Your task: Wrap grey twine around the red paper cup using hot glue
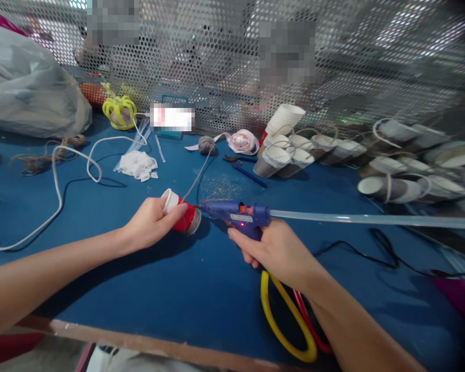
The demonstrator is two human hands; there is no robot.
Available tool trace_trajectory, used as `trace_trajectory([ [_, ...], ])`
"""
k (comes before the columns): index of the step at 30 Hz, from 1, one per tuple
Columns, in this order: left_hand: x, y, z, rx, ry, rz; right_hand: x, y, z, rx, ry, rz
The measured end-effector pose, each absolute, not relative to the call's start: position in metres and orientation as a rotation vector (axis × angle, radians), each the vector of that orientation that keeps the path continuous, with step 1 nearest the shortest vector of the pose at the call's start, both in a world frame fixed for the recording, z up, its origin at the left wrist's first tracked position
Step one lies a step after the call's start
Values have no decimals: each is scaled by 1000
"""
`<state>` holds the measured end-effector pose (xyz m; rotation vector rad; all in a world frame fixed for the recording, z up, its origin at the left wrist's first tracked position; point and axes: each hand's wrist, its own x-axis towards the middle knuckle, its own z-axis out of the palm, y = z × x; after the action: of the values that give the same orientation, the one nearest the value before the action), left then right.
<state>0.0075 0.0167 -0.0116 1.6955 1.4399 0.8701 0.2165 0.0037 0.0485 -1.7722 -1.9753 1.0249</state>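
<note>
My left hand [151, 222] is closed around a small red and white paper cup [187, 216], tilted on its side above the blue table. Grey twine wraps the cup's base end, and a strand [199, 175] runs up from it to a twine ball [206, 145]. In my right hand [273, 250] is a blue hot glue gun [236, 213], its red light lit. The nozzle points left, close to the twine-wrapped end; whether it touches cannot be made out. A long clear glue stick [352, 218] sticks out of the gun's back.
Twine-handled cups [273, 161] stand and lie at the right rear. Blue-handled pliers [248, 173], pink ribbon [243, 141] and a white crumpled bundle [138, 165] lie mid-table. Yellow-handled scissors [269, 305] rest under my right forearm. A white cable [56, 181] crosses the left; perforated mesh [220, 67] stands behind.
</note>
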Motion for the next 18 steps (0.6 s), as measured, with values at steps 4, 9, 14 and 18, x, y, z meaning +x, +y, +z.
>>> trace_trajectory([
  [4,8,17,-12,1685,1416,871,218,-2,52,-1789,-1981,999],
  [9,7,17,-12,1691,1416,873,217,-2,52,-1793,-1970,1026],
  [14,7,18,-11,1697,1395,851,215,-5,52,-1821,-1958,1000],
  [18,8,19,-9,1703,1382,849,218,-10,53,-1800,-1980,958],
])
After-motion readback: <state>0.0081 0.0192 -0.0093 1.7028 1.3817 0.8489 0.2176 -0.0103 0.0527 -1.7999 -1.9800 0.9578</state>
